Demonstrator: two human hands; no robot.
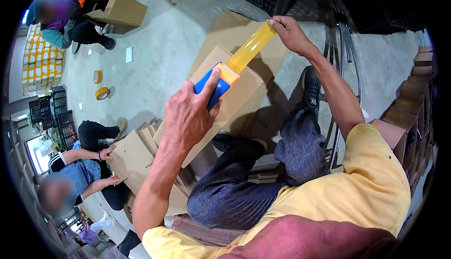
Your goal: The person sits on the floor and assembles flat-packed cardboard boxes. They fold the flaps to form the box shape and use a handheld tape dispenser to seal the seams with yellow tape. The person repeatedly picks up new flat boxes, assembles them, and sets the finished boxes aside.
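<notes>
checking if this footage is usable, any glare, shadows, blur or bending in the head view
Head view: a glare streak runs along the yellow tape; head view: dark shadows fall on the floor beside the carton; head view: boxes at right curve with the fisheye rim; head view: blurred patches cover two people's heads, while the left hand and right hand look fairly sharp.

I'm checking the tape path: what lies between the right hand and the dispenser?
In the head view, yellow tape spans from dispenser to right hand.
</notes>
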